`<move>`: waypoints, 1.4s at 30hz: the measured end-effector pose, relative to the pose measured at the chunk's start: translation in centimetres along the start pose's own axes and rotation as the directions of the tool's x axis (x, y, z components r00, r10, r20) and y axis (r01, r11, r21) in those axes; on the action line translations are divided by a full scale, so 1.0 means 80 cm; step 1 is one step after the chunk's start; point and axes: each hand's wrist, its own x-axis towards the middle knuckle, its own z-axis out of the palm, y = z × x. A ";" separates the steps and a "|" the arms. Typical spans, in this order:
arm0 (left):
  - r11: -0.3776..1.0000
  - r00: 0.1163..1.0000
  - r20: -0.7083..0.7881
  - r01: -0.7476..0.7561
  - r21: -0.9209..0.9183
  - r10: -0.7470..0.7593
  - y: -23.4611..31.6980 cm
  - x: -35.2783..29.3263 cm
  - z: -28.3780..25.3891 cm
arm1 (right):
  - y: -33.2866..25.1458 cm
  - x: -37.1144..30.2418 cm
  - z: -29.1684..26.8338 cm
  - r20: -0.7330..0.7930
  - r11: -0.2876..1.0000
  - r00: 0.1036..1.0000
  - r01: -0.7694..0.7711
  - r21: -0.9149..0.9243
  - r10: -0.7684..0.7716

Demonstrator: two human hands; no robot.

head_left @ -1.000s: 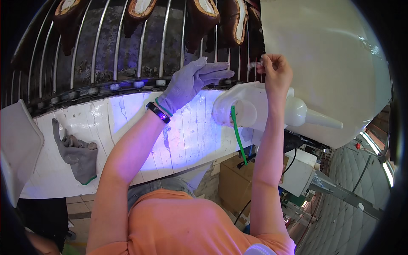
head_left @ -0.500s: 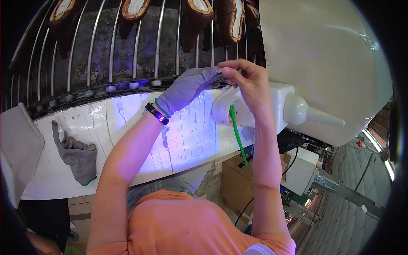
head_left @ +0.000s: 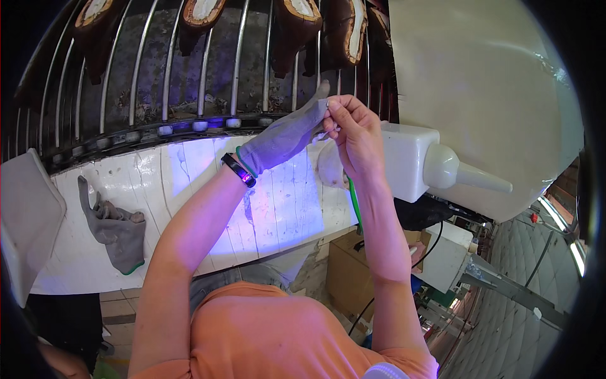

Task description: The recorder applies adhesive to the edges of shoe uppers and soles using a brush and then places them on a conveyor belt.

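Observation:
A grey work glove [head_left: 287,138] with a green cuff edge covers my left hand [head_left: 297,132], which reaches over the far edge of the white worktop. Its thumb stands up and away from the other fingers, whose tips are partly hidden behind my right hand. My bare right hand [head_left: 356,129] pinches the glove's fabric at the finger ends between thumb and forefinger. A second grey glove [head_left: 117,230] lies crumpled on the worktop [head_left: 252,221] at left. Beneath my right wrist a green strip-like handle [head_left: 354,202] shows, partly covered by the arm.
Beyond the worktop runs a roller conveyor [head_left: 167,69] bearing several dark brown, shoe-shaped pieces [head_left: 297,31] with pale undersides. A white plastic bottle with a nozzle [head_left: 407,161] lies at right. A white panel [head_left: 31,221] stands at left; a cardboard box [head_left: 347,271] sits below the worktop.
My right hand has moved slightly down and left, its grip shifting along the glove's fingers. My left thumb now sticks up, and my right wrist covers more of the green handle.

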 end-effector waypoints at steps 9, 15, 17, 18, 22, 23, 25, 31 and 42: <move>0.981 0.973 0.136 -0.192 0.010 0.189 -0.001 -0.010 -0.011 | 0.013 -0.007 0.006 0.245 0.754 0.957 -0.277 0.596 0.159; 0.991 0.988 -0.137 -0.078 -0.106 0.063 0.011 0.013 -0.012 | -0.053 -0.007 -0.068 0.104 0.763 0.995 -0.065 0.643 -0.003; 0.988 0.968 -0.232 -0.121 -0.097 0.096 0.019 0.015 -0.013 | -0.070 -0.009 -0.096 0.188 0.778 0.980 -0.068 0.625 -0.065; 0.987 0.967 -0.238 -0.122 -0.102 0.095 0.021 0.014 -0.012 | -0.074 -0.008 -0.102 0.274 0.791 0.953 -0.065 0.609 -0.133; 0.983 0.949 -0.299 -0.140 -0.120 0.099 0.022 0.011 -0.013 | -0.077 -0.030 -0.084 0.060 0.957 0.995 -0.096 0.275 0.082; 0.984 0.949 -0.296 -0.145 -0.108 0.107 0.020 0.013 -0.013 | -0.069 -0.034 -0.078 0.045 0.994 0.994 -0.105 0.037 0.104; 0.980 0.948 -0.300 -0.150 -0.130 0.106 0.020 0.013 -0.014 | -0.055 -0.036 -0.080 0.054 0.947 0.987 -0.128 -0.294 0.150; 0.971 0.936 -0.344 -0.152 -0.186 0.081 0.023 0.010 -0.012 | -0.028 -0.048 -0.067 0.017 0.575 0.986 -0.082 -0.814 0.165; 0.987 0.962 -0.229 -0.130 0.099 0.149 0.010 0.011 -0.016 | -0.012 -0.074 -0.066 0.099 0.354 0.991 0.126 -0.927 -0.092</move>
